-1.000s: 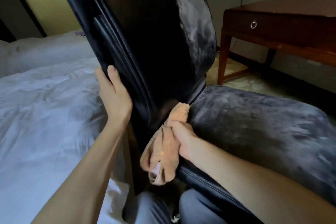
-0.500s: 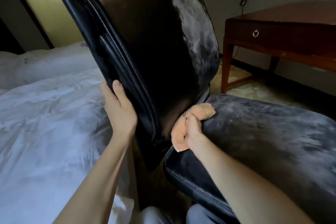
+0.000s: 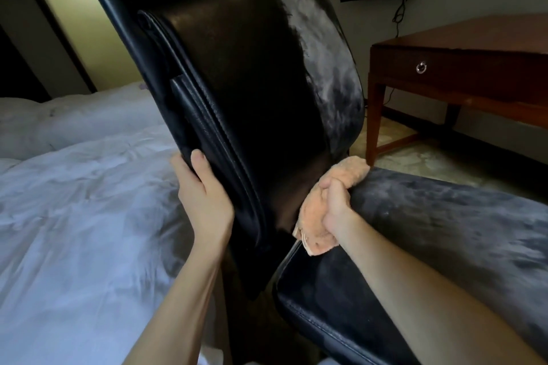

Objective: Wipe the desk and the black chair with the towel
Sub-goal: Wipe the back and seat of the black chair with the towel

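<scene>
Bunched small in the crease where the backrest [image 3: 237, 68] of the black chair [image 3: 326, 290] meets its seat [image 3: 444, 231], the peach towel [image 3: 317, 231] may wipe only a narrow strip, leaving the grey film on the seat beyond the right grip [image 3: 335, 201]; the leaning backrest could swing if the left grip [image 3: 204, 201] slackens. The right grip is curled tight round the towel, pressing it into that crease. The left grip clasps the backrest's edge, thumb in front. The table [image 3: 474, 47] stands well beyond the right grip, untouched
</scene>
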